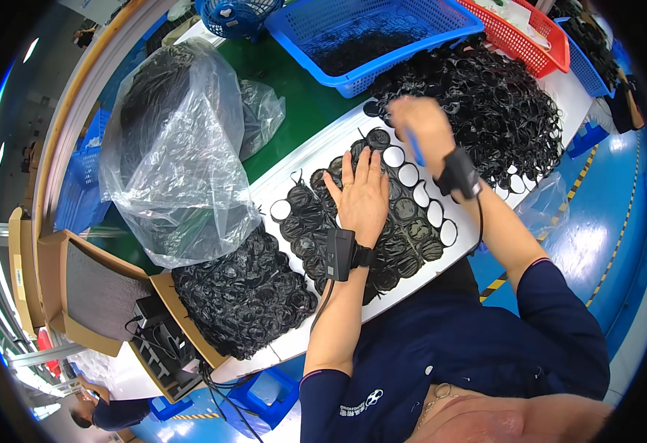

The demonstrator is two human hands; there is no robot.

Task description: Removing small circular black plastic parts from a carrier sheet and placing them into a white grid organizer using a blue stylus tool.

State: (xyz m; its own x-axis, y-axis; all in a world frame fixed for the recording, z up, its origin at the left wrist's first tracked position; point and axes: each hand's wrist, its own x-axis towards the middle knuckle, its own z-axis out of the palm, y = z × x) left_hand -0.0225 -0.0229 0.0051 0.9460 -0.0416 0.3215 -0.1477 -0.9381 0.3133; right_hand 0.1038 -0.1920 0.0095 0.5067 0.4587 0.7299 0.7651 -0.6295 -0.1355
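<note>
My left hand [362, 196] lies flat with its fingers spread, pressing on rows of round black coiled bundles [405, 244] on the white tabletop. My right hand [423, 129] is curled closed around a slim blue object [415, 148]; its exact kind does not show, and it lies just past the far end of the rows. White round discs [408, 175] form a line along the right of the bundles, below my right hand. A single white disc [280, 210] sits at the left edge of the rows. Both my wrists carry black strapped devices with cables.
A large tangled heap of black loops [478, 111] lies at right. Behind stand a blue basket [353, 77] and a red basket [552, 55]. At left are a clear plastic bag [183, 155], more black bundles [242, 303] and an open cardboard box [94, 295]. Another person [109, 406] is beyond.
</note>
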